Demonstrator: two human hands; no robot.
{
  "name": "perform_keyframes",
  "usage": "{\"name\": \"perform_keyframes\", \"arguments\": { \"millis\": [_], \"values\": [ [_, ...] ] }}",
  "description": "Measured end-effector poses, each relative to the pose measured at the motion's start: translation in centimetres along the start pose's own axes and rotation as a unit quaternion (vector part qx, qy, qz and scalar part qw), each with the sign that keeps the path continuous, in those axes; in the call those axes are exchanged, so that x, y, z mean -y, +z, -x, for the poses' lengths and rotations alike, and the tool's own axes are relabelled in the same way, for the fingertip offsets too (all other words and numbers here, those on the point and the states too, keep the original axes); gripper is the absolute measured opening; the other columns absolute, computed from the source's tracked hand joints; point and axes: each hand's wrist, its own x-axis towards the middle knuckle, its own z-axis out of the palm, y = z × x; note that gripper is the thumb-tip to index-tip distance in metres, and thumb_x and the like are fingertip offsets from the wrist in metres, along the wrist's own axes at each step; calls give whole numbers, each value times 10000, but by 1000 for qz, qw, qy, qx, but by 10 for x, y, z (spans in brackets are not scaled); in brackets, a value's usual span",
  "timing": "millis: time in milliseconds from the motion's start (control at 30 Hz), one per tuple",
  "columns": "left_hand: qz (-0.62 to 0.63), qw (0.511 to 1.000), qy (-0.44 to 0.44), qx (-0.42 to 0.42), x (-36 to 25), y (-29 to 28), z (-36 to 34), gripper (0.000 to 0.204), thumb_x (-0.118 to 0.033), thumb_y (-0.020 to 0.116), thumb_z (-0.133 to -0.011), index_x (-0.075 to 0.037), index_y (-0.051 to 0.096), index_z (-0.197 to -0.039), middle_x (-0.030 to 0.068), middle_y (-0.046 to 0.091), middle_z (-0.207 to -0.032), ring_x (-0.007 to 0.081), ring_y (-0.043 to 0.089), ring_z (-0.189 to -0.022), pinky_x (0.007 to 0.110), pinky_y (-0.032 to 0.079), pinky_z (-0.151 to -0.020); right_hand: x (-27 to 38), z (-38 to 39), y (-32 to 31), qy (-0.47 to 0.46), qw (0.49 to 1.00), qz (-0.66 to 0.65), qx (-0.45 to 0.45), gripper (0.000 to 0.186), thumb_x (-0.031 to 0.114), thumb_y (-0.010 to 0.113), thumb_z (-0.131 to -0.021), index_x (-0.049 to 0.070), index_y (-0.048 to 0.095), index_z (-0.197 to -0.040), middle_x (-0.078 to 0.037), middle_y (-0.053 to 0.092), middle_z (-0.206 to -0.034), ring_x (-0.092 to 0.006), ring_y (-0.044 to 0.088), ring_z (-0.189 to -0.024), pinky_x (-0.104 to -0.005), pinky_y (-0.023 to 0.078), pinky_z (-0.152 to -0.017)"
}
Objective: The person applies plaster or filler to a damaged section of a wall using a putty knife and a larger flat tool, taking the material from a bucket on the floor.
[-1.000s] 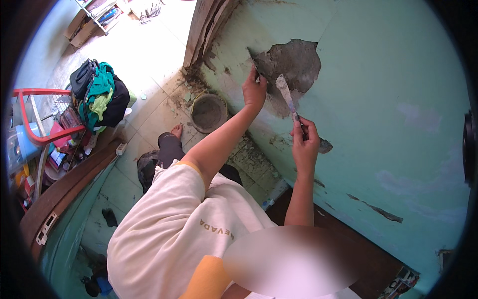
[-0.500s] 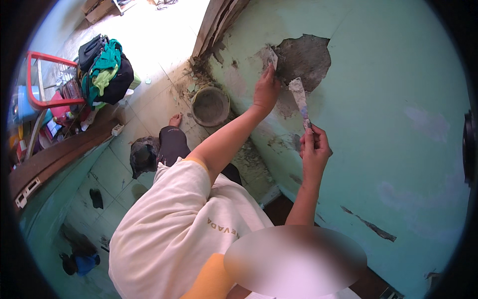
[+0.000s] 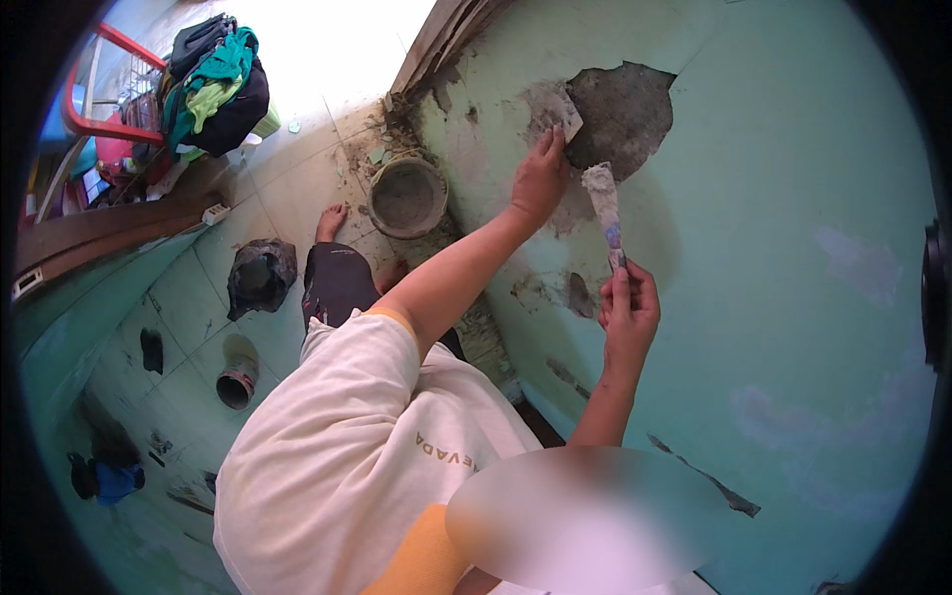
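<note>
While your left hand (image 3: 541, 184) pinches a flat plate (image 3: 572, 112) beside the grey patch (image 3: 625, 114), your right hand (image 3: 631, 305) grips a putty knife (image 3: 607, 212) by its handle, probably so fingers clear the coated blade.

Holds left hand (image 3: 540, 181) outstretched, fingertips (image 3: 557, 134) pinched, bare forearm (image 3: 454, 266) slanting back from it; right hand (image 3: 631, 305) raised rightward of that, fingers (image 3: 622, 288) curled tight.

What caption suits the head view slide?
Left hand with flat blade, right hand with loaded putty knife, at damaged wall.
</note>
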Motion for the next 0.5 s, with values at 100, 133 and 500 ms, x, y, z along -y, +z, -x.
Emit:
{"name": "perform_keyframes", "arguments": {
  "millis": [100,133,500],
  "values": [
    [-3,1000,16,8,-7,-1,8,544,-78,581,-856,-17,466,-1384,232,539,-1336,401,587,-1119,429,511,-919,1,-1,-2,-1,1000,-10,9,190,189,618,-976,48,617,-1102,11,578,-738,-20,427,-546,-185,321,-443],
    [-3,999,31,8,-10,-3,10,543,-80,580,-859,-20,467,-1386,229,537,-1340,399,586,-1121,428,510,-919,1,-2,-2,-1,1000,-12,11,189,188,616,-977,47,616,-1104,11,577,-739,-20,425,-545,-186,319,-443],
    [38,992,-120,-15,-20,-52,9,531,-89,581,-850,-34,501,-1372,224,657,-918,408,640,-779,464,513,-704,13,-1,-4,0,999,-34,16,182,180,610,-979,48,616,-1104,8,579,-745,-20,419,-541,-186,315,-448]
  ]
}}
